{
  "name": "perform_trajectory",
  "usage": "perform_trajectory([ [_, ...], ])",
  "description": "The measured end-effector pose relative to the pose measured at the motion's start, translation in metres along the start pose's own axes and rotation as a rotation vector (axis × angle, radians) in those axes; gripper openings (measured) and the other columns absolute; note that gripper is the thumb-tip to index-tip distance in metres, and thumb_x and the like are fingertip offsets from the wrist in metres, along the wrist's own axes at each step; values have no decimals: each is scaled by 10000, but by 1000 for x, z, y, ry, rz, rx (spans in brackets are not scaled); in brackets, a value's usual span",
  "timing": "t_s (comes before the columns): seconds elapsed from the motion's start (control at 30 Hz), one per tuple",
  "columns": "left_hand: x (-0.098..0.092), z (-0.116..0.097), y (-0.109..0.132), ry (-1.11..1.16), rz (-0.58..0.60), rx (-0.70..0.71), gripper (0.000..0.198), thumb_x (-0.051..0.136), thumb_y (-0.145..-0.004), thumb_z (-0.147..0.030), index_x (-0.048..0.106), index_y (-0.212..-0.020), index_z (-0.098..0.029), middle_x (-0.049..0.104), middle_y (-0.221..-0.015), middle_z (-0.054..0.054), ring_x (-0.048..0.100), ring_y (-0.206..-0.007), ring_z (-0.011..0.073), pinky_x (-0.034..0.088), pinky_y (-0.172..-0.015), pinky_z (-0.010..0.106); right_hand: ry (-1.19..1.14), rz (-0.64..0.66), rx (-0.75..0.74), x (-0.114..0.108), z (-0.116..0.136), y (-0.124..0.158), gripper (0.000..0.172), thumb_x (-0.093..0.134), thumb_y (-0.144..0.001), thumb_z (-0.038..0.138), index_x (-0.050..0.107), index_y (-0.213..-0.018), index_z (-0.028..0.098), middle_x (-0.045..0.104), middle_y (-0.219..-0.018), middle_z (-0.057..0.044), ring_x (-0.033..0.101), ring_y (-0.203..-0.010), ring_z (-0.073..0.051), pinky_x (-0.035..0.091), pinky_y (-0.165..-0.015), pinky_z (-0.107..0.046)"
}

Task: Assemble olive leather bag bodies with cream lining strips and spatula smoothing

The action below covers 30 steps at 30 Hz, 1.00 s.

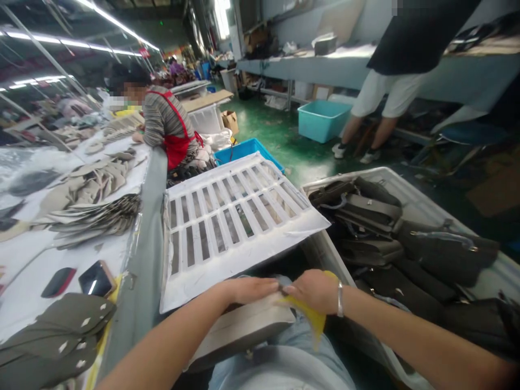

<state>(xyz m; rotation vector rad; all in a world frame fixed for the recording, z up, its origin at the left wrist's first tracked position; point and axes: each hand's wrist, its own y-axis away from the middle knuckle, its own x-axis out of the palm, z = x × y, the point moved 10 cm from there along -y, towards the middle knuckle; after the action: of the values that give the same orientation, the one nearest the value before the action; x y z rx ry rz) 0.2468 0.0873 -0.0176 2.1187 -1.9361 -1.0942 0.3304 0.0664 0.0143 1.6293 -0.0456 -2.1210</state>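
Note:
A grey-beige bag (244,325) lies across my lap, its far right end between my two hands. My left hand (252,290) holds that end from above, fingers stretched along the top and thumb out of sight. Closed around a yellow cloth (312,319), my right hand (312,292) presses at the same end of the bag, its thumb close to my left fingertips. A small dark part shows between the hands, too blurred to name. Part of the cloth hangs below my right hand.
A white slatted rack (227,211) stands ahead. To the right, a white bin (385,176) holds several dark bags (374,211). The left table (24,276) carries fabric pieces (97,206), a phone (96,279) and dark panels (52,336). Two people work nearby.

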Motion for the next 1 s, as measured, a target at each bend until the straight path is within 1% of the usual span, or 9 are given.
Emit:
perform_trajectory([
  [0.1,-7,0,-4,46,-45,5,703,176,-852,-669,551,-1206,-192,558,-1246,38,514,-1133,197,325,-1036,328,-458,-108,189,11,-37,20,634,176,-900,568,515,-569,147,533,-572,-47,465,-534,-129,346,-546,-265],
  [0.2,-7,-7,0,12,-105,-13,714,199,-846,-672,530,-1234,-172,528,-1287,52,493,-1164,203,308,-1052,330,-1049,-86,341,51,-62,49,642,237,-824,696,478,-605,143,435,-527,6,373,-459,-80,320,-462,-228],
  [0.27,-7,-17,10,-85,-208,-20,743,283,-808,-700,449,-1308,-175,461,-1353,71,450,-1211,224,294,-1063,356,-1377,-3,371,79,-61,67,585,387,-760,716,478,-688,143,399,-522,42,349,-419,-57,303,-406,-200],
  [0.37,0,-38,25,-307,-378,-11,1016,560,-629,-714,262,-1404,-128,328,-1433,135,351,-1283,274,269,-1075,402,-1648,175,304,104,-42,92,504,615,-688,594,457,-886,158,514,-662,21,520,-496,-86,388,-401,-179],
  [0.43,7,-43,28,-417,-450,-63,1132,688,-534,-633,225,-1407,-82,306,-1436,167,335,-1284,301,270,-1071,425,-1664,289,241,109,-28,102,521,632,-710,539,413,-1010,173,573,-780,-16,605,-556,-127,423,-396,-178],
  [0.57,14,-40,24,-532,-558,-156,1038,706,-539,-446,250,-1389,-61,395,-1376,161,419,-1191,304,335,-1017,422,-1514,431,154,106,-5,102,514,504,-794,590,343,-1050,173,611,-753,-33,586,-437,-128,421,-341,-179],
  [0.67,14,-42,22,-585,-609,-132,985,646,-557,-360,224,-1396,-65,420,-1345,156,441,-1149,295,358,-984,415,-1342,372,117,94,1,84,452,446,-831,580,344,-979,165,586,-633,-2,509,-348,-95,394,-302,-166],
  [0.8,18,-44,24,-603,-591,-81,992,612,-573,-321,145,-1415,-82,389,-1361,163,423,-1167,294,349,-984,424,-1121,310,127,79,6,64,273,404,-893,435,340,-935,173,537,-568,34,454,-314,-71,347,-274,-144],
  [1.0,19,-43,27,-557,-565,49,1028,625,-582,-273,61,-1427,-119,336,-1397,155,381,-1214,275,313,-1020,403,-1098,360,176,74,12,57,174,369,-895,359,340,-898,187,505,-553,49,408,-305,-59,310,-270,-149],
])
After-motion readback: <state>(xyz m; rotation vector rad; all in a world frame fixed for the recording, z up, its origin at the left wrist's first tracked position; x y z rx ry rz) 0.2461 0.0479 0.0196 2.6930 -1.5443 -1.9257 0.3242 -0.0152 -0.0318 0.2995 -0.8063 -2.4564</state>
